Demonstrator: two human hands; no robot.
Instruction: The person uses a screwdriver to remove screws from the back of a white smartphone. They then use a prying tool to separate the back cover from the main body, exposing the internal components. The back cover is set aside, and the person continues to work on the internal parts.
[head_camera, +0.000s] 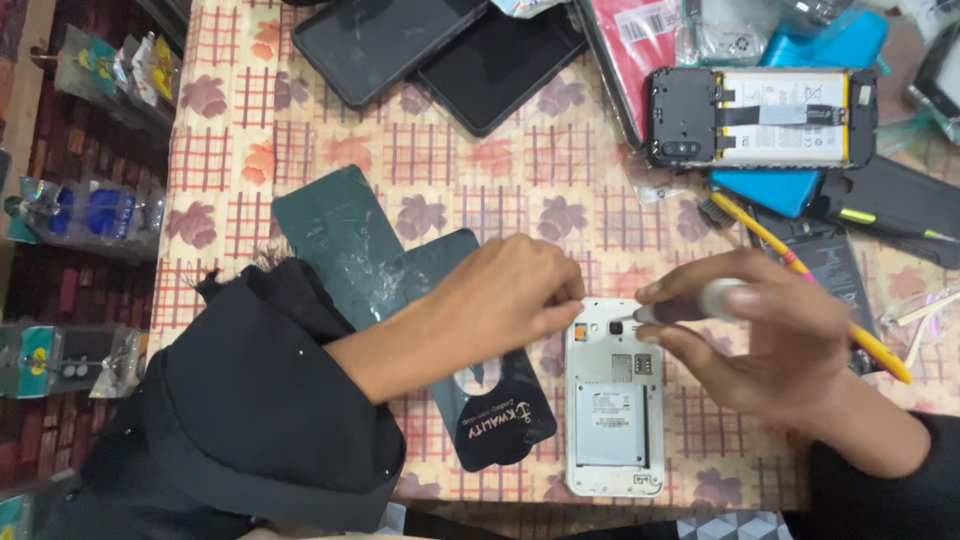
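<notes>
Two hands meet over a white opened phone (612, 420): right hand (760, 335) pinching a screwdriver (690, 305), left hand (505, 300) fingertips steadying its top edge.

Landmark: opened black phone (762, 117), battery exposed, top right on floral check tablecloth (520, 160). Left of it: two dark phones (440, 45). Below it: blue case (765, 190), yellow pencil (800, 270). Far left of it: cracked dark green back cover (330, 235).

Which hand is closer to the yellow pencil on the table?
The right hand. It lies right over the yellow pencil, holding a small screwdriver. The left hand is farther away, across the white phone.
</notes>
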